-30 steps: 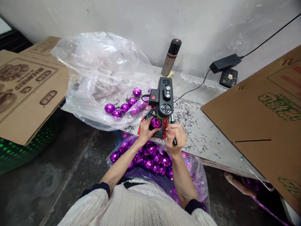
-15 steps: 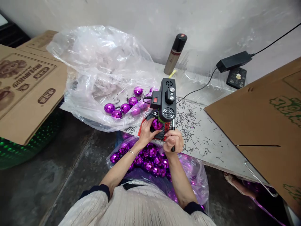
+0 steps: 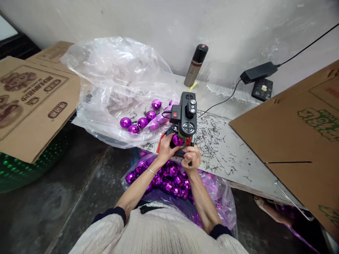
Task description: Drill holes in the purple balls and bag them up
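Observation:
A small black press machine (image 3: 187, 116) with a red switch, dials and a fan grille stands at the table's front edge. Under its head sits a shiny purple mirror-ball ornament (image 3: 177, 139). My left hand (image 3: 166, 148) grips that ornament from the left, thumb and fingers around it. My right hand (image 3: 191, 157) is closed round the machine's black lever handle (image 3: 190, 163). Just below my hands, a clear bag (image 3: 212, 183) on my lap holds many more purple ornaments (image 3: 169, 185).
Loose purple ornaments (image 3: 143, 122) lie in a big clear plastic bag (image 3: 119, 67) on the left. Small black hooks (image 3: 214, 144) litter the table. A spray can (image 3: 196, 65) and a power adapter (image 3: 259, 72) are behind. Cardboard boxes (image 3: 34, 106) flank both sides.
My right hand and the lever handle have shifted slightly left, closer to the machine. My left hand stays on the ornament. The whole view has tilted a little.

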